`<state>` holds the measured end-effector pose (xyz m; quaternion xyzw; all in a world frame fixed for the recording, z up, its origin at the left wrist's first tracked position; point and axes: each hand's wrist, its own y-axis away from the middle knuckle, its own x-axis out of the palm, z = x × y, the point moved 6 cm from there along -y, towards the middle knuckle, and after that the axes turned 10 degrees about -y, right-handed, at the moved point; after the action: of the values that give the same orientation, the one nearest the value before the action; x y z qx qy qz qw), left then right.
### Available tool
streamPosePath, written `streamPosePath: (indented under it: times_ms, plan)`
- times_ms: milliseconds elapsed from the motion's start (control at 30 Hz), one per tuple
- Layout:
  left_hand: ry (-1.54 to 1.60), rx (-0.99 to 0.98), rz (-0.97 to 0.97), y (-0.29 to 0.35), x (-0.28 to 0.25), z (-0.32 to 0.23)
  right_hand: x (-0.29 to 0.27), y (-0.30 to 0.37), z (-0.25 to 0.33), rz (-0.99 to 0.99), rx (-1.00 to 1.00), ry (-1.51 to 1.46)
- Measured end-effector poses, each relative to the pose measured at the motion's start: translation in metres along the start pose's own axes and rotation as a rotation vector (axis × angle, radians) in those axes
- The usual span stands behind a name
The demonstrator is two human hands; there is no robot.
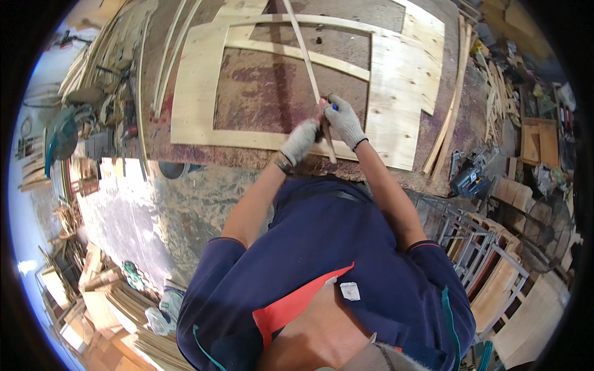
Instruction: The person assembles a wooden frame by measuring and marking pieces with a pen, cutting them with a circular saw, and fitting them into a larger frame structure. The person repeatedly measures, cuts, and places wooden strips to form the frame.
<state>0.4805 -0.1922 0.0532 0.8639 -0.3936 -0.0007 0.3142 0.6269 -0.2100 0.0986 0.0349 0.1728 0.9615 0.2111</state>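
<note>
A long thin wooden strip (304, 52) slants from the far edge of the view down to the near edge of the worktable. My right hand (345, 123), in a pale knitted glove, is closed around it near its close end. A small blue thing (335, 106) shows at those fingers; its kind is unclear. My left hand (301, 143), gloved too, is closed just left of the strip, with a small dark thing (319, 132) at its fingertips that I cannot name. Beneath both hands lies a flat plywood frame (197, 86) with a large opening crossed by a narrow slat (309, 56).
The stained worktable (260, 99) carries loose strips (170, 59) at left and more long strips (451, 105) at right. A power tool (468, 183) sits by its right corner. Metal racks (476, 241) and stacked boards (133, 309) stand around the floor.
</note>
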Motion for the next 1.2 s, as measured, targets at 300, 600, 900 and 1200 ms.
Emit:
streamPosePath:
  times_ms: [300, 600, 900, 1200]
  plan:
    - [-0.792, 0.343, 0.221, -0.013, 0.108, 0.017, -0.115, 0.049, -0.012, -0.15, 0.064, 0.282]
    - [-0.351, 0.236, -0.077, -0.062, 0.028, -0.081, -0.186, 0.213, -0.1, -0.328, 0.016, 0.372]
    - [-0.172, 0.164, 0.036, -0.09, 0.067, -0.12, -0.18, 0.297, -0.143, -0.268, 0.254, -0.011]
    - [-0.311, 0.204, -0.267, -0.077, 0.065, -0.101, -0.181, 0.307, -0.115, -0.245, 0.174, 0.091]
